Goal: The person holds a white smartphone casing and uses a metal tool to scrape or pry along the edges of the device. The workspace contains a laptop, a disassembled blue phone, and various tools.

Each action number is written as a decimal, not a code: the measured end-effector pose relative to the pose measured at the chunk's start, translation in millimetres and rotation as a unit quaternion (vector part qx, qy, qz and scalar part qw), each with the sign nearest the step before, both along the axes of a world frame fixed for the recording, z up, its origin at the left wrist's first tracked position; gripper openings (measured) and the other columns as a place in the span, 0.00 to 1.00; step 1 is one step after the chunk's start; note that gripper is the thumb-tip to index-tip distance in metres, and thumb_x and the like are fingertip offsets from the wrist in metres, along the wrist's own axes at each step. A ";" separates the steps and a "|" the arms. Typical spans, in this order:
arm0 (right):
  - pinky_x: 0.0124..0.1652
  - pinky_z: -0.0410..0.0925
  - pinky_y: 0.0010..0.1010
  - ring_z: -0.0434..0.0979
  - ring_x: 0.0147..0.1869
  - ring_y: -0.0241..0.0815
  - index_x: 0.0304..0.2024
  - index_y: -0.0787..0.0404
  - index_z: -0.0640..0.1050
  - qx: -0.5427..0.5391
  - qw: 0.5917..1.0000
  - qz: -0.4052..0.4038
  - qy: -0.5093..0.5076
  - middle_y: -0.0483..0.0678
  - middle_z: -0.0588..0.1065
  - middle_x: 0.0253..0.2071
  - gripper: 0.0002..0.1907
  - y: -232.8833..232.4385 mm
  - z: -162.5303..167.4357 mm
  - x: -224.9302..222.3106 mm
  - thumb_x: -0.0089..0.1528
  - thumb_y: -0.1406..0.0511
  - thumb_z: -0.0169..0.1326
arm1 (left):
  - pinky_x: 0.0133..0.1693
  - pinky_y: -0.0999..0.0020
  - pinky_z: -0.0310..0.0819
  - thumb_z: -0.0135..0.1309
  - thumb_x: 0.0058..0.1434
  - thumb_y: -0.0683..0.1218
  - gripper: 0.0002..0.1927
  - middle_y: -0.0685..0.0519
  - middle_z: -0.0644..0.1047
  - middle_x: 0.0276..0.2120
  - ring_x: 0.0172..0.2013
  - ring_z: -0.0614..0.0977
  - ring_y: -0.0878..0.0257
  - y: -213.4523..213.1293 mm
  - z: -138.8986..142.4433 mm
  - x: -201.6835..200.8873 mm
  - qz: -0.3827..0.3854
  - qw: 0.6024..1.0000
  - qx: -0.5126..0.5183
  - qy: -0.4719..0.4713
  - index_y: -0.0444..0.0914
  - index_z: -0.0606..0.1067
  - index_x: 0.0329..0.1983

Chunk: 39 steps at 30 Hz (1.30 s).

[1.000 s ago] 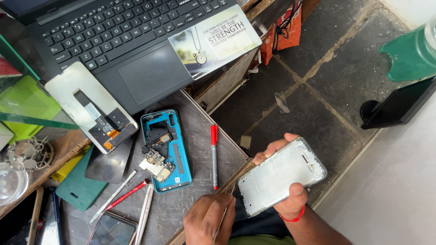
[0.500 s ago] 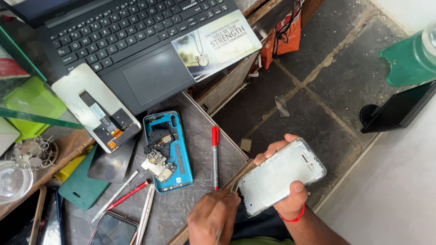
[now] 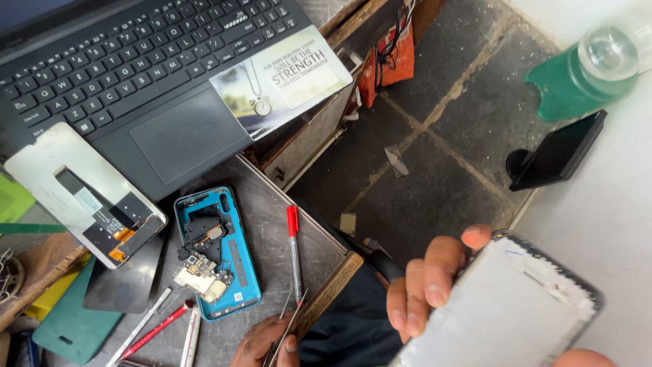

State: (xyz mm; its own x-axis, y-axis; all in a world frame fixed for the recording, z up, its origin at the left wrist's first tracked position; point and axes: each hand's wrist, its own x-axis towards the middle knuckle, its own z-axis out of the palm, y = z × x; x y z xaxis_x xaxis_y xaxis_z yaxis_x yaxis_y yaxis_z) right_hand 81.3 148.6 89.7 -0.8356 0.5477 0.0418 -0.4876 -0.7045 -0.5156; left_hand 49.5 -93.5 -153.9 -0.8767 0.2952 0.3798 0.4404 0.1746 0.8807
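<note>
Red pen [image 3: 293, 251] and blue phone shell [image 3: 216, 253] crowd mat

Cut off at the bottom edge: left hand [image 3: 266, 345] pinching tweezers [image 3: 288, 325], right hand [image 3: 435, 289] and white phone panel [image 3: 506, 316] right of the tweezers. Laptop [image 3: 129, 75] screen cropped.

White-backed phone screen panel [image 3: 506, 312] in right hand [image 3: 435, 285] now nearer cam, lower-right; left hand [image 3: 261, 346] w/ tweezers [image 3: 285, 323] at frame bottom.
</note>
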 end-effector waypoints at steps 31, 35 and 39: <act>0.45 0.72 0.47 0.78 0.43 0.53 0.67 0.66 0.64 0.132 0.976 -0.019 -0.173 0.56 0.70 0.44 0.47 16.9 -120.8 -23.9 0.60 0.39 0.54 | 0.38 0.65 0.87 0.67 0.47 0.36 0.08 0.48 0.83 0.32 0.35 0.89 0.56 56.4 147.5 -34.6 -0.091 0.991 -0.101 -0.007 0.36 0.79 0.28; 0.46 0.72 0.47 0.77 0.43 0.53 0.68 0.65 0.64 0.121 0.977 -0.012 -0.173 0.56 0.70 0.44 0.47 17.6 -121.0 -24.8 0.60 0.39 0.54 | 0.40 0.66 0.86 0.67 0.48 0.36 0.08 0.48 0.83 0.34 0.36 0.89 0.55 65.8 151.6 -31.5 -0.064 0.994 -0.072 0.047 0.36 0.79 0.29; 0.46 0.72 0.47 0.77 0.43 0.52 0.68 0.66 0.64 0.124 0.977 -0.016 -0.174 0.57 0.71 0.44 0.47 17.2 -122.0 -24.7 0.60 0.39 0.55 | 0.39 0.65 0.86 0.68 0.45 0.37 0.10 0.48 0.82 0.32 0.36 0.88 0.55 62.1 148.9 -32.8 -0.071 0.994 -0.068 0.043 0.36 0.78 0.28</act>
State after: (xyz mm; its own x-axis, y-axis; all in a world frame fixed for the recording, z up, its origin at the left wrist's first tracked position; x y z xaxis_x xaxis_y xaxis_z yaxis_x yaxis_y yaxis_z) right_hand 56.6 165.8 -32.3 -0.8059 0.5822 -0.1077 -0.2711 -0.5246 -0.8070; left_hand 16.7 -31.4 -5.0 -0.7888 0.4677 0.3989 0.5412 0.2206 0.8115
